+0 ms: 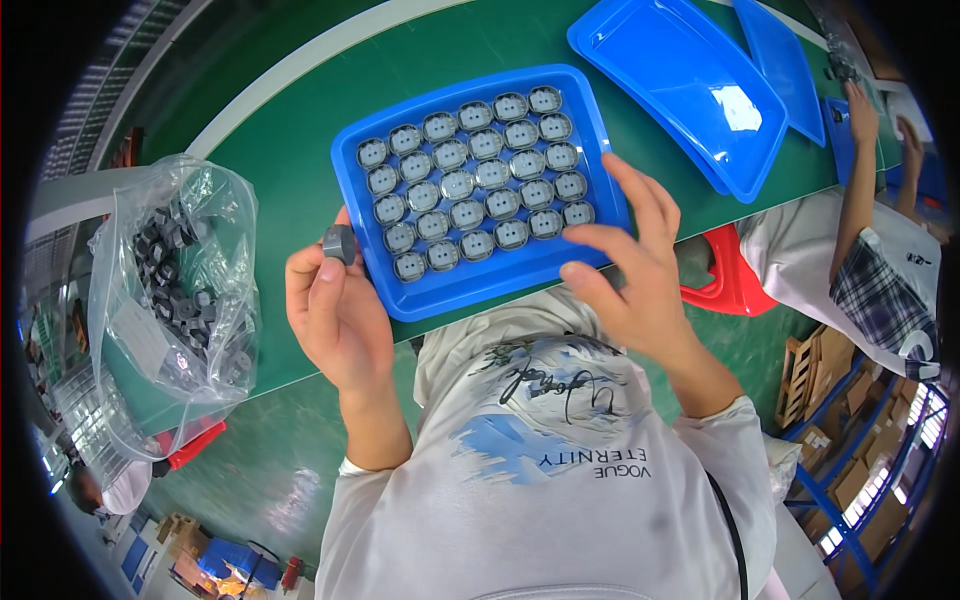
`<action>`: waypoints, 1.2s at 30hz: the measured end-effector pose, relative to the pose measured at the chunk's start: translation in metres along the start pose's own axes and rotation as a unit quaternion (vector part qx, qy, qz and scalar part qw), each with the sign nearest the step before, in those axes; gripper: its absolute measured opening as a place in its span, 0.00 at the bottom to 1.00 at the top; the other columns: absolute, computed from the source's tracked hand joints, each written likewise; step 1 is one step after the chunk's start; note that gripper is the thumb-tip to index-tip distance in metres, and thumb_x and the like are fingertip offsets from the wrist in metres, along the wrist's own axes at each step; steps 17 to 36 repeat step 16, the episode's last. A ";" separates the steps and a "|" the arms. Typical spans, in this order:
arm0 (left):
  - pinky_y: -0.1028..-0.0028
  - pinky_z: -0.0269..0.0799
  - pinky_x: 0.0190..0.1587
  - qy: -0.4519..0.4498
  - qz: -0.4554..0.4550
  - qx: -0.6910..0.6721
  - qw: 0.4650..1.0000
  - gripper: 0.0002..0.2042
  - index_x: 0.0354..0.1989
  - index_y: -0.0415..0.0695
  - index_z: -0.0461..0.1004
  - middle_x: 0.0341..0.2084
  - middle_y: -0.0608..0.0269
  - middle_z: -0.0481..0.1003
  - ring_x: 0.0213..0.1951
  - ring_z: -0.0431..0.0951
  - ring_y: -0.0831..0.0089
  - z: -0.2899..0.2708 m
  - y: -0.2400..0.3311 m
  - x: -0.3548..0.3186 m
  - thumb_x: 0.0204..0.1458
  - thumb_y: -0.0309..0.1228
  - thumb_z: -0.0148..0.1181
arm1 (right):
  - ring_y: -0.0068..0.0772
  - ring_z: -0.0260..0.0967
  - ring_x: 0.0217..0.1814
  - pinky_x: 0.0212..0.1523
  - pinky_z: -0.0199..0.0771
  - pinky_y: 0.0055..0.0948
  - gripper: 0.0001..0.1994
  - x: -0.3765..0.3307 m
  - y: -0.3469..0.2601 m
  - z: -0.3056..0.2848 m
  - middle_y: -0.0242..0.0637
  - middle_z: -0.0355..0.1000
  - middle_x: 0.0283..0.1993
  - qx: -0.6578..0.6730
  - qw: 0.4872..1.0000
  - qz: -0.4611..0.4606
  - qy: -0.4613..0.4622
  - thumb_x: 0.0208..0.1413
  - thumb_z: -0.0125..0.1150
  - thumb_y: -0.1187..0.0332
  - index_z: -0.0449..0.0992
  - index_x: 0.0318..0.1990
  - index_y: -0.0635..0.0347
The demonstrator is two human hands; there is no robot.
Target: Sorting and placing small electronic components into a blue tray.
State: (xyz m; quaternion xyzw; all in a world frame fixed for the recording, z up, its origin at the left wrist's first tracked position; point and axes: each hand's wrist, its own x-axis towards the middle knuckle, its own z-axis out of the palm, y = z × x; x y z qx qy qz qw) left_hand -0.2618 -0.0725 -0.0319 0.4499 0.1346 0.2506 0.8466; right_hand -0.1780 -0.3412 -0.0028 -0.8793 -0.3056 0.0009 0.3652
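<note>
A: On the green surface [300, 130] lay the biggest things; the filled blue tray [478, 285] sat right in front of the person, and two empty blue trays [690, 80] lay stacked beyond it to the right; what did you make of the step?

B: I judged it a loading step nearly at its end for that tray; every pocket I could see held a round grey part [458, 184], face up, in tidy rows; the tray's long axis ran left to right, tipped a little up toward the right.

A: And the clear plastic bag [170, 290] at the left?

B: It lay open on the surface, well apart from the tray, holding loose dark grey pieces of the same kind.

A: The hands, then?

B: The left hand [335, 310] was closed on one small dark grey cap [339, 243], pinched at the fingertips just beside the tray's left rim; the cap's round face pointed roughly toward the tray, its short axis lying near level; the right hand [630, 270] was spread and held nothing, fingers hovering over the tray's lower right corner, perhaps touching its rim; I could not tell.

A: What did the next move call for?

B: In my judgement, turning the cap flat side down and finding a seat for it; a careful, square placement, since the pockets sat close together.
</note>
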 end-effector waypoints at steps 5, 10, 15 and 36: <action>0.56 0.60 0.66 -0.019 -0.007 -0.013 1.000 0.08 0.44 0.38 0.74 0.49 0.49 0.77 0.62 0.70 0.51 -0.002 0.001 0.006 0.63 0.28 0.52 | 0.46 0.54 0.72 0.70 0.55 0.42 0.26 0.003 0.012 0.009 0.52 0.56 0.73 0.215 0.967 0.127 0.044 0.58 0.64 0.67 0.69 0.63 0.64; 0.56 0.59 0.67 -0.038 0.004 -0.042 0.998 0.06 0.42 0.39 0.74 0.46 0.53 0.78 0.59 0.72 0.55 0.011 0.014 0.025 0.62 0.27 0.53 | 0.37 0.55 0.73 0.72 0.51 0.36 0.24 0.033 0.006 -0.002 0.48 0.62 0.69 0.464 0.864 0.193 0.034 0.65 0.53 0.70 0.63 0.66 0.70; 0.62 0.64 0.61 -0.070 0.035 -0.057 0.995 0.05 0.42 0.39 0.74 0.43 0.57 0.78 0.54 0.74 0.66 0.014 0.028 0.087 0.60 0.24 0.55 | 0.36 0.53 0.74 0.73 0.48 0.35 0.25 0.100 0.007 -0.003 0.43 0.62 0.69 0.441 0.879 0.183 0.012 0.65 0.55 0.66 0.63 0.68 0.67; 0.63 0.64 0.62 -0.052 0.041 -0.042 0.997 0.06 0.42 0.40 0.75 0.45 0.58 0.78 0.54 0.74 0.65 0.011 0.031 0.106 0.60 0.26 0.58 | 0.36 0.53 0.75 0.73 0.47 0.35 0.27 0.122 0.008 -0.003 0.42 0.62 0.69 0.428 0.887 0.173 -0.009 0.65 0.57 0.64 0.62 0.68 0.66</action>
